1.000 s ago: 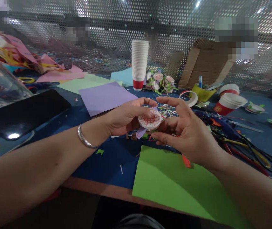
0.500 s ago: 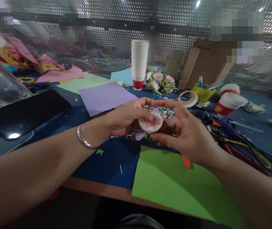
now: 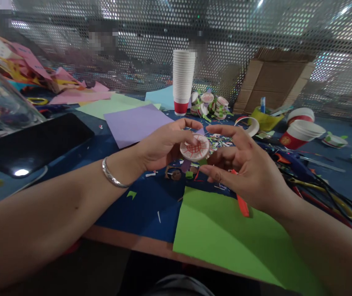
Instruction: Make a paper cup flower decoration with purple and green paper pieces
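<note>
A cut-off paper cup base with a red line pattern drawn on its white round face is in my left hand, thumb pressed on top. Purple and green paper tabs stick out from its edge. My right hand is just right of it, fingers curved and spread apart; I cannot tell whether a fingertip touches the green tab. Under my right hand lies an orange-red tool handle, partly over a bright green paper sheet at the table's front edge.
Behind stand a stack of paper cups and several tabbed cup bases. A purple sheet and a black phone-like slab lie left. Right are a tape roll, red-and-white cups, a blue glue gun and scissors.
My right hand has drawn slightly away from the cup base, its fingers spreading. The base has tilted and risen a little in my left hand.
</note>
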### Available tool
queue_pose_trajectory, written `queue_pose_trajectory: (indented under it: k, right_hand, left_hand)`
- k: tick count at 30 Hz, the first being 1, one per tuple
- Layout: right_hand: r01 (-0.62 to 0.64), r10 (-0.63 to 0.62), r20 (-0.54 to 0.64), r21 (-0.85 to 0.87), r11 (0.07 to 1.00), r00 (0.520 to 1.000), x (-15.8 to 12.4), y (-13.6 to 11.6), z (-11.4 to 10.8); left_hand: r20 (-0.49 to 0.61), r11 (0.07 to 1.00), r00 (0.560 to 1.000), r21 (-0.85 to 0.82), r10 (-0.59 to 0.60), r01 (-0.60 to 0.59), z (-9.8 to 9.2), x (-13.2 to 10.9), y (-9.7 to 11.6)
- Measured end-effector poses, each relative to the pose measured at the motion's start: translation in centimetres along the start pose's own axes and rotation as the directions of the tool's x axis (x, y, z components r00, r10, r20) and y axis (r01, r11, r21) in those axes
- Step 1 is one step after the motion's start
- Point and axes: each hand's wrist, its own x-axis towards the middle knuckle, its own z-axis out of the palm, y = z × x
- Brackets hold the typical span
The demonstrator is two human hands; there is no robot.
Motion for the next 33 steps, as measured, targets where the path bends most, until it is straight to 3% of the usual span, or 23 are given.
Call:
queue_pose_trajectory:
  k: [4, 10, 20, 30, 33]
  right_hand:
    - [0.004, -0.006, -0.075, -0.027, 1.000, 0.997, 0.14, 0.12, -0.08]
    - [0.030, -0.034, -0.035, -0.114, 0.993, 0.999, -0.03, 0.51, 0.00]
    - [0.087, -0.105, -0.042, -0.312, 0.946, 0.994, -0.41, -0.19, 0.05]
    - [0.108, -0.134, -0.069, -0.297, 0.949, 0.989, -0.62, -0.29, 0.24]
    - [0.096, -0.127, -0.093, -0.285, 0.954, 0.988, -0.68, -0.16, 0.31]
  left_hand:
    - [-0.077, 0.999, 0.997, -0.046, 0.016, -0.019, -0.29, 0.45, 0.23]
    - [-0.069, 0.994, 0.997, -0.104, -0.027, 0.020, -0.05, 0.44, 0.37]
    - [-0.153, 0.994, 0.988, -0.109, -0.034, 0.017, -0.32, 0.89, 0.19]
    - [-0.096, 1.000, 0.995, -0.019, 0.010, -0.012, -0.05, 0.51, 0.14]
    - [-0.140, 1.000, 0.990, 0.003, 0.022, -0.022, -0.09, 0.63, 0.06]
